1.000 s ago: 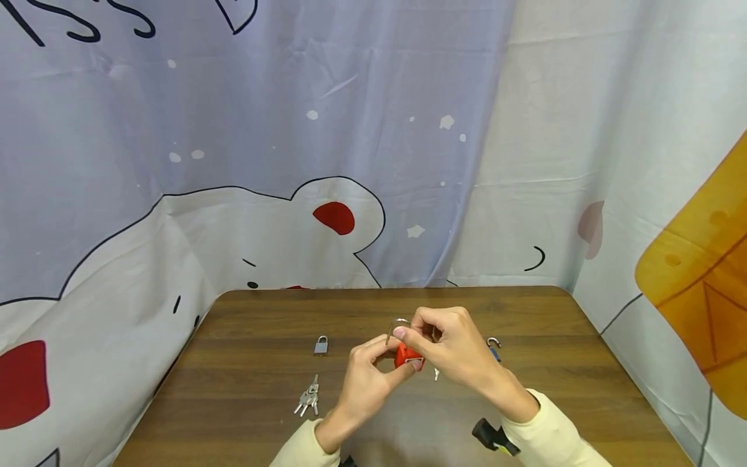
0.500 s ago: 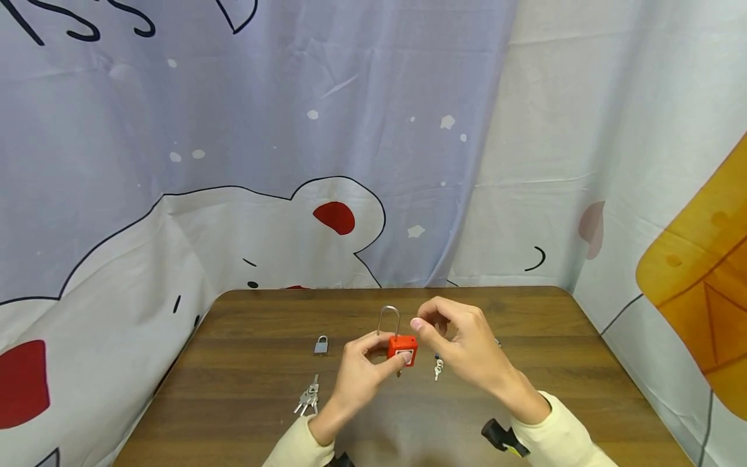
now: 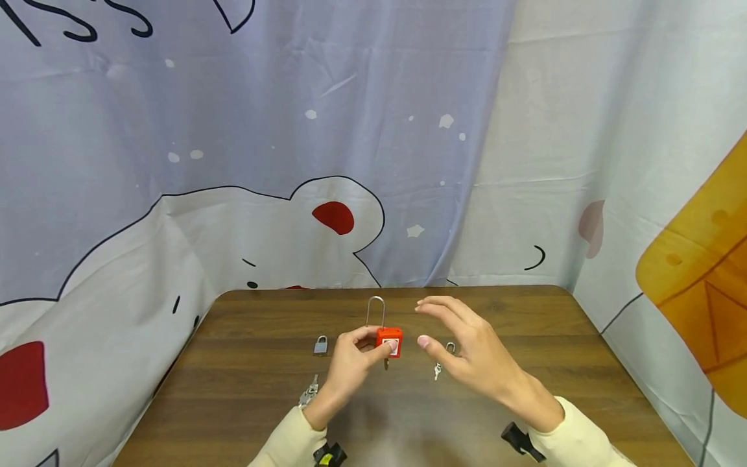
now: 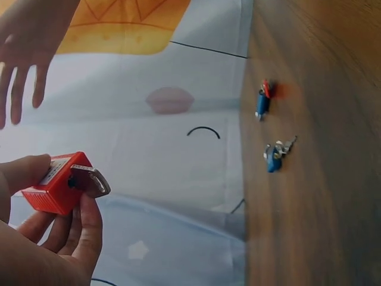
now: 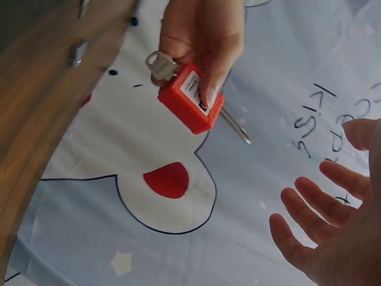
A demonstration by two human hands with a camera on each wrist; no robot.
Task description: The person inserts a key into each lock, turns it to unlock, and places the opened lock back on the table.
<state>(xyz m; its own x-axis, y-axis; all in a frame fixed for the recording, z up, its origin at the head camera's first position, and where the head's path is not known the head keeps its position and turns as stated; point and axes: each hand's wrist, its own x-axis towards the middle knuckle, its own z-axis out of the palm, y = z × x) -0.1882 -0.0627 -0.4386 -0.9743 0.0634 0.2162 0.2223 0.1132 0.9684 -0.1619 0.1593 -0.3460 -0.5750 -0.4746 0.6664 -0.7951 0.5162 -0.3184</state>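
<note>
My left hand pinches a red padlock between thumb and fingers, up above the table. Its tall metal shackle points upward. From the lock's underside sticks a key, seen clearly in both wrist views. The thumb lies over the white label on the red body. To the right of the lock, apart from it, is my right hand, fingers spread and holding nothing. In the right wrist view its fingers are extended toward the lock's side of the picture.
On the wooden table, a small grey padlock stands at left. A bunch of keys lies partly behind my left wrist. Toward the right are a blue padlock with keys and another blue padlock with a red bit. A printed curtain hangs behind.
My right hand has come off the padlock's shackle, moved right and spread its fingers. My left hand has drawn the red padlock leftward, and its shackle now stands upright.
</note>
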